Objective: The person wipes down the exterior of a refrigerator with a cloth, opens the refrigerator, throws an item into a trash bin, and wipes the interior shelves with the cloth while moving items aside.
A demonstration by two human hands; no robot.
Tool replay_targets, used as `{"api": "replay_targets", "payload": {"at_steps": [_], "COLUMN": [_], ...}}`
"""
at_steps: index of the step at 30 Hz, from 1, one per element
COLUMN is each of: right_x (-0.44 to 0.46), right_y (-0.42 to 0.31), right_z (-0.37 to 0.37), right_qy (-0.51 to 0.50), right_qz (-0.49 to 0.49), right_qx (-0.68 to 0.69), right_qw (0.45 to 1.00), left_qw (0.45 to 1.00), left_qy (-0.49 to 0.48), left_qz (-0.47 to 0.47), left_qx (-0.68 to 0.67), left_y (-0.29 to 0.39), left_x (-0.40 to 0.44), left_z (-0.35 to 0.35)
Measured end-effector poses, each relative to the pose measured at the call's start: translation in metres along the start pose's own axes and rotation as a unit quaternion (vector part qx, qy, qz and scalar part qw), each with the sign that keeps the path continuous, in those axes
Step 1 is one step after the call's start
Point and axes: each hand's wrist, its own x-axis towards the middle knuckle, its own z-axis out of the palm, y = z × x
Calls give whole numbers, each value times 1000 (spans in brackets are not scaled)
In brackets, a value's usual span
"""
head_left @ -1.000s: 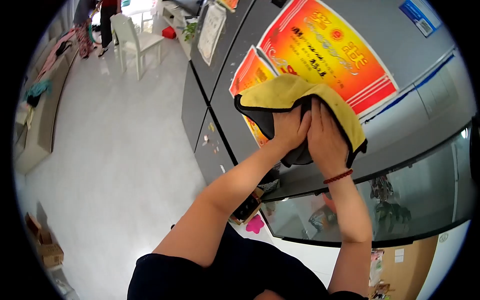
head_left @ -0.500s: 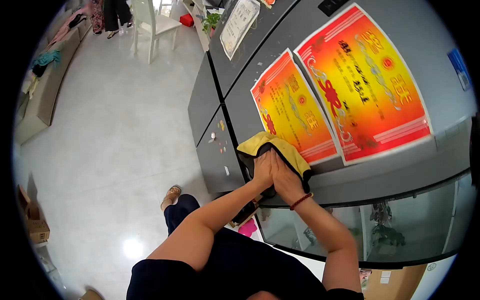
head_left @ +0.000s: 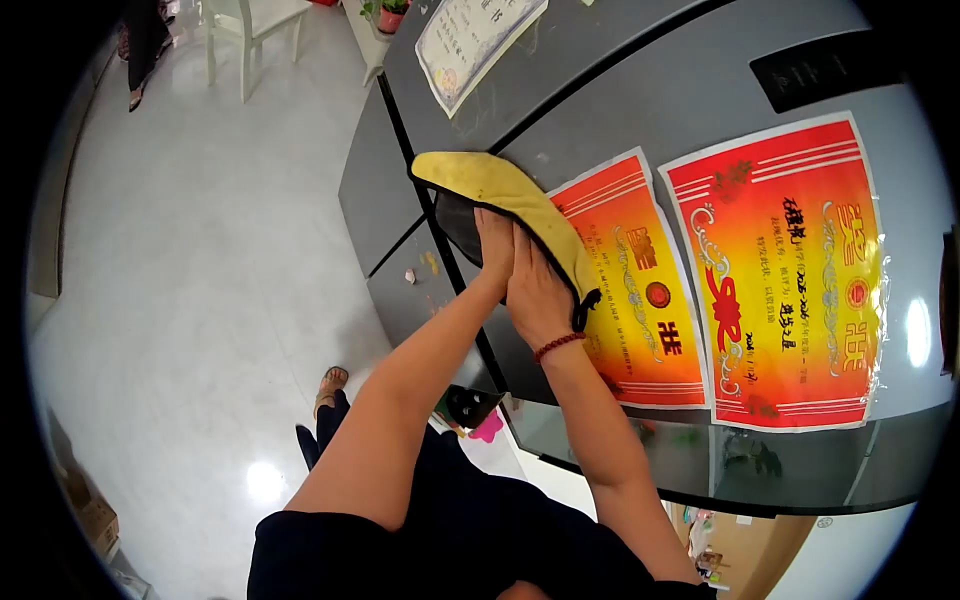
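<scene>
A yellow cloth (head_left: 500,182) with a dark underside and black edging lies against a grey cabinet-like door (head_left: 600,105). My left hand (head_left: 495,245) presses flat on its dark side, fingers stretched out. Beside it, touching, my right hand (head_left: 540,292) also lies flat on the cloth, a red beaded bracelet at its wrist. The cloth's right edge overlaps a smaller red and yellow certificate (head_left: 650,290). A larger certificate (head_left: 790,270) is fixed to its right. Some fingertips are hard to make out at the cloth's fold.
A pale certificate (head_left: 475,45) hangs on the upper door, and a black panel (head_left: 825,70) sits at upper right. Below is a glass-fronted surface (head_left: 780,470). A white chair (head_left: 245,40), a potted plant (head_left: 388,15) and another person's leg (head_left: 147,45) are at upper left.
Both hands and the cloth have moved up and left along the door, off the smaller certificate's lower corner. The camera view has shifted, bringing the black panel into fuller view.
</scene>
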Motion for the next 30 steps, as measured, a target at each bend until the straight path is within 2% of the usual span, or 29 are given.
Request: {"api": "replay_targets", "payload": {"at_steps": [1,2,3,4,5,6,7,8,11,12,14,15,16,17,18,19,20,21,22,24,26,28,29,30], "right_x": [-10,-23,-41,-58,-75,-85,-89,-87,-61,-46,-22,-16,-14,-14,-11,-15,-16,-23,-22,-23,-34,-54,-65,-74], "right_y": [6,10,13,14,11,10,8,6,4,-2,-10,-12,-9,-6,-10,-16,-15,-5,-15,-17,-11,-5,-6,-6], "right_z": [12,24,34,45,48,46,36,25,9,1,-6,-4,1,6,-3,-13,-15,-3,-15,-26,-39,-50,-59,-68], "right_qy": [-28,-54,-49,-82,-82,-124,-150,-174,-54,-35,-19,-33,-59,-86,-134,-139,-105,-68,-50,-1,47,126,141,158], "right_qz": [0,1,-26,-15,-20,2,28,51,-21,-8,-5,13,50,74,110,123,88,51,44,76,115,131,154,179], "right_qx": [4,7,-15,-31,-28,5,53,102,-15,2,9,28,80,139,208,234,202,130,106,112,81,41,23,6], "right_qw": [1000,999,998,996,996,992,987,978,998,999,1000,999,994,984,963,954,970,988,992,991,989,982,978,971], "left_qw": [999,1000,997,996,994,992,983,989,996,994,974,980,975,923,970,991,995,995,987,984,972,960,950,951], "left_qy": [37,-14,-46,-68,-87,-117,-167,-138,-45,-71,-208,-194,-124,-4,-17,-75,-103,-90,-126,-164,-160,-189,-262,-239], "left_qz": [-1,-14,-56,-9,-60,-38,-78,-44,66,77,6,4,-143,-256,-164,75,7,42,83,69,169,205,168,195], "left_qx": [-25,5,-22,48,21,1,-23,-24,-25,-39,88,45,-117,-286,-180,83,9,18,54,-4,-36,22,19,21], "left_y": [-5,-36,-11,-46,-29,-31,-19,-10,16,14,42,31,30,29,10,-11,-3,29,22,49,97,112,120,127], "left_x": [-15,-42,-59,-89,-106,-120,-121,-111,-57,-29,14,11,6,2,-7,-16,-16,-9,-12,-1,22,24,28,31], "left_z": [2,4,-18,-6,-23,-30,-41,-42,-38,-38,-59,-53,-42,-32,-22,-22,-26,-45,-47,-62,-87,-84,-86,-84]}}
